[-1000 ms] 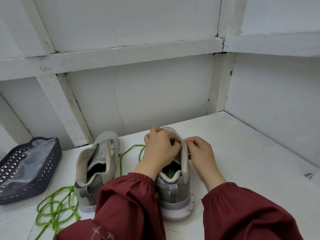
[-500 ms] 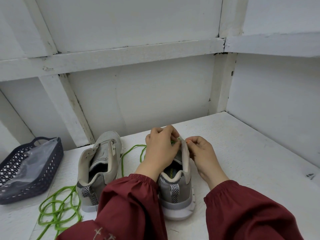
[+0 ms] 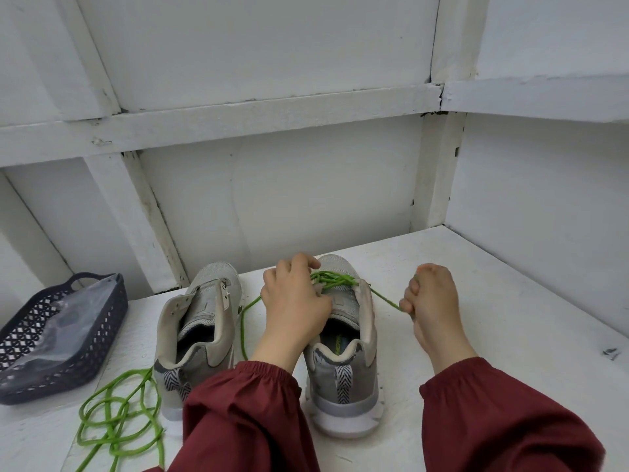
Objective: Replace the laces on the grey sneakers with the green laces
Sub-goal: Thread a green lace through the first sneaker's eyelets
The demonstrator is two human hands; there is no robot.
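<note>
Dark red sleeves [image 3: 245,420] fill the near edge. On the white counter [image 3: 493,335] at the near left, a spare lace [image 3: 115,413] of green cord lies in loose loops. Both grey mesh sneakers stand lengthwise, chevron heel tabs nearest and toes to the wall [image 3: 306,199]: the unlaced shoe [image 3: 200,335] left, the shoe [image 3: 343,379] right. The shoe's green insole print is too small to read. The left hand [image 3: 296,308] grips the shoe at its lacing, fingers curled. The right hand [image 3: 432,301] pinches the lace [image 3: 335,279], taut. Far left, a dark lattice basket [image 3: 34,335] holds a clear bag [image 3: 68,318].

Basket [image 3: 85,338] left of 2 sneakers [image 3: 200,335].
</note>
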